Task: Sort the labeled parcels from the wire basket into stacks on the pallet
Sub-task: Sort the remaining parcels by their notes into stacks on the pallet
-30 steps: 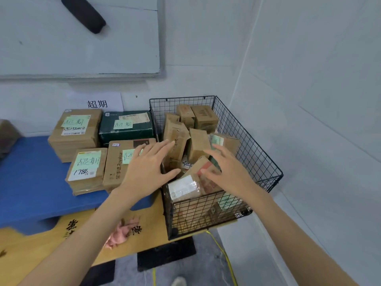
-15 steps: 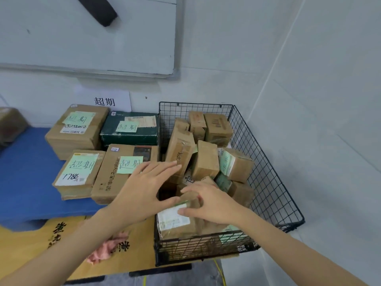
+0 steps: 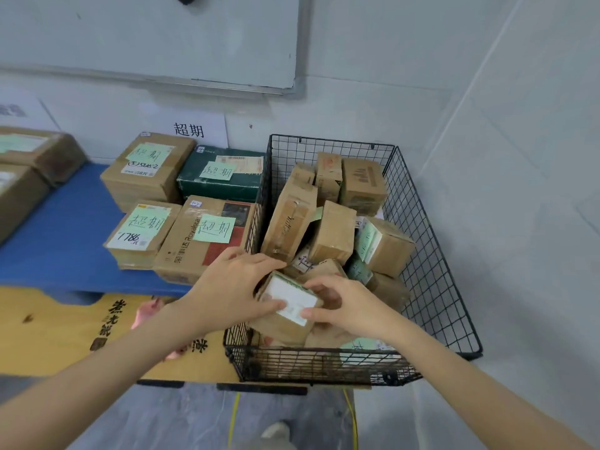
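While gripping the small white-labelled parcel (image 3: 290, 303) from both sides, left hand (image 3: 232, 287) and right hand (image 3: 352, 305) curled round its edges, lift straight up, clear of the neighbouring boxes (image 3: 334, 237) and the wire basket (image 3: 433, 254) rim. Hold it level, label upward for reading. Sits clamped between both palms at the basket's front, near the blue pallet (image 3: 61, 232) and its labelled stacks (image 3: 143, 232) to the left.

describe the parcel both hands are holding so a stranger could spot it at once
Find the black wire basket right of the blue pallet. At its near left corner sits a small brown parcel, white label up. It alone is gripped, between the left hand and the right hand.
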Demonstrator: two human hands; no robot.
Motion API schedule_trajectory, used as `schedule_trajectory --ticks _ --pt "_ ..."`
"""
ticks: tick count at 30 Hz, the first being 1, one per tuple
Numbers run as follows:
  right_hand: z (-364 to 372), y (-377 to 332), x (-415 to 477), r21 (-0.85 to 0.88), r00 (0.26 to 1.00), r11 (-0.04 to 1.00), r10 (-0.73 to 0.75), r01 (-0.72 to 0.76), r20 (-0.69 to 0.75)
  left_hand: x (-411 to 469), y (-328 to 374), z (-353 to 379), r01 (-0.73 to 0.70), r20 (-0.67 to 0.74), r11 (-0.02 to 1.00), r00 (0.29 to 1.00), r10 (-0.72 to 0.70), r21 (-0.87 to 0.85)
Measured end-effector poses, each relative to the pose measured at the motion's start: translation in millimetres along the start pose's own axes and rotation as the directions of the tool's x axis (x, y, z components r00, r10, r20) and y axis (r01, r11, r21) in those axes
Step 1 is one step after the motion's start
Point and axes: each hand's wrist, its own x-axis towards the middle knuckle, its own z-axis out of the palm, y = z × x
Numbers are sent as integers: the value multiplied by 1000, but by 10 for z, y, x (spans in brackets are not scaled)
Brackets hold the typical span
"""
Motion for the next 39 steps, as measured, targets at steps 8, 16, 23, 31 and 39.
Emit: schedule_trajectory --ticks 8,16,23,31,39 --pt "30 90 1 176 1000 984 -28 28 -1 -21 159 24 184 66 960 983 -174 -213" --pt "-262 -85 -190 241 930 942 -142 231 -339 3 367 -249 185 -221 895 930 -292 -405" --pt "-452 -270 -165 291 800 862 -194 415 -568 222 590 -433 49 -427 751 797 -426 -658" --pt "-606 -429 -216 178 686 849 -260 498 -679 262 682 -582 -90 -519 739 769 -375 -668" --pt "-631 -620 -328 268 690 734 -356 624 -630 95 756 -643 -181 -562 679 727 -395 -711"
